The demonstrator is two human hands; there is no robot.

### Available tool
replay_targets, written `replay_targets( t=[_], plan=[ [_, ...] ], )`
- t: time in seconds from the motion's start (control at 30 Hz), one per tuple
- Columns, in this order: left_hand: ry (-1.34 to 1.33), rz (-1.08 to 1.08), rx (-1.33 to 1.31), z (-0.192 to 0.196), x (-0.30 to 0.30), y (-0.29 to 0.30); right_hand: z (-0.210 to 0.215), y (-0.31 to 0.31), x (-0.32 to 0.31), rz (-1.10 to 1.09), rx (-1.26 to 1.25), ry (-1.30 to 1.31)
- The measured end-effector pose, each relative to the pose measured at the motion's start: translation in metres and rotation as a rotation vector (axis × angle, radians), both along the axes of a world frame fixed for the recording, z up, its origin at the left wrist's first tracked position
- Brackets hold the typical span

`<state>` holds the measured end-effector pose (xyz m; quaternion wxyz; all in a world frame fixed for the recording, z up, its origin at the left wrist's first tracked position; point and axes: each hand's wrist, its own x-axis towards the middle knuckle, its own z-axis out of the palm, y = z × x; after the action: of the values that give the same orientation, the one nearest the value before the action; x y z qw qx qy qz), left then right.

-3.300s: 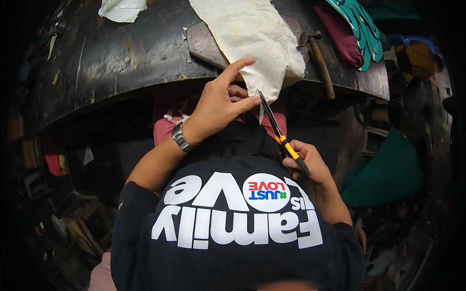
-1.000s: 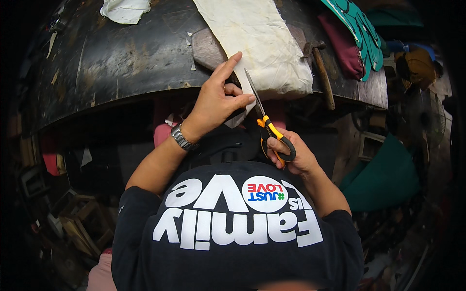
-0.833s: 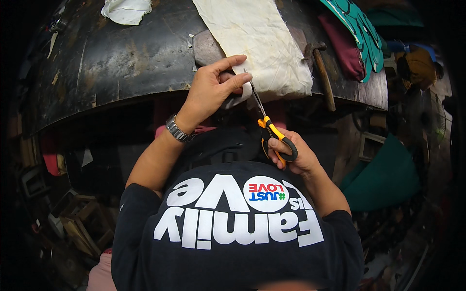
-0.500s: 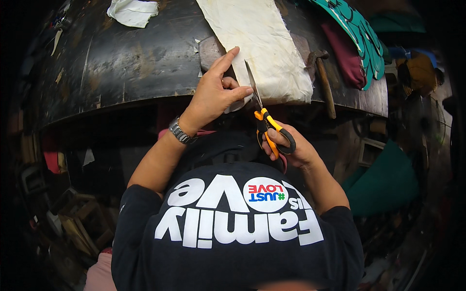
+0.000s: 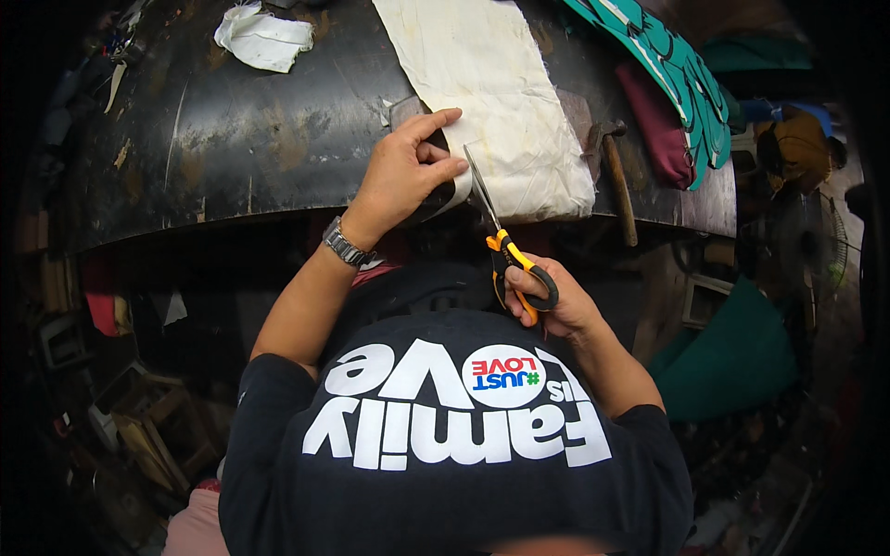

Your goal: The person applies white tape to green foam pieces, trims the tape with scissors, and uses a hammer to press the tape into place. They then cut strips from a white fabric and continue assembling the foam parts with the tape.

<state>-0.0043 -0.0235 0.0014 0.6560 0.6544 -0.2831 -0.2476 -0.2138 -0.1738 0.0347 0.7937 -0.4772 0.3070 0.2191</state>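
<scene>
A long cream cloth (image 5: pixel 496 102) lies over the dark table top, its near end at the front edge. My left hand (image 5: pixel 403 171) pinches the cloth's left margin between thumb and fingers, and a narrow strip hangs below the thumb. Yellow-and-black scissors (image 5: pixel 499 245) are in my right hand (image 5: pixel 567 301), with fingers through and around the handles. The blades point away from me, up along the cloth's left side, close to my left thumb. Whether the lower blade is under the cloth, I cannot tell.
A hammer (image 5: pixel 619 190) lies right of the cloth on the dark table (image 5: pixel 278 120). Beyond it are a maroon piece (image 5: pixel 656 125) and teal patterned fabric (image 5: pixel 677 65). A white scrap (image 5: pixel 264 39) rests far left. Green material (image 5: pixel 728 357) sits lower right.
My left thumb has drawn back from the blades toward the fingers. The scissors sit slightly nearer to me along the cloth. The whole scene has shifted down a little in the view.
</scene>
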Motion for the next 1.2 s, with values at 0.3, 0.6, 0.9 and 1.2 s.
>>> replay_targets(
  t=[0.3,0.6,0.9,1.2],
  plan=[
    [0.112,-0.053,0.002,0.001,-0.002,0.004,-0.001,-0.003,0.031,0.059,0.016,-0.045],
    [0.03,-0.051,0.207,0.008,0.011,0.004,0.009,-0.002,0.033,0.02,0.0,-0.032],
    [0.156,-0.042,-0.007,0.001,0.033,0.002,0.009,-0.012,0.057,0.104,0.028,-0.024],
    [0.062,-0.017,-0.022,0.006,0.031,0.007,0.019,-0.008,0.068,0.107,-0.001,-0.03]
  ],
)
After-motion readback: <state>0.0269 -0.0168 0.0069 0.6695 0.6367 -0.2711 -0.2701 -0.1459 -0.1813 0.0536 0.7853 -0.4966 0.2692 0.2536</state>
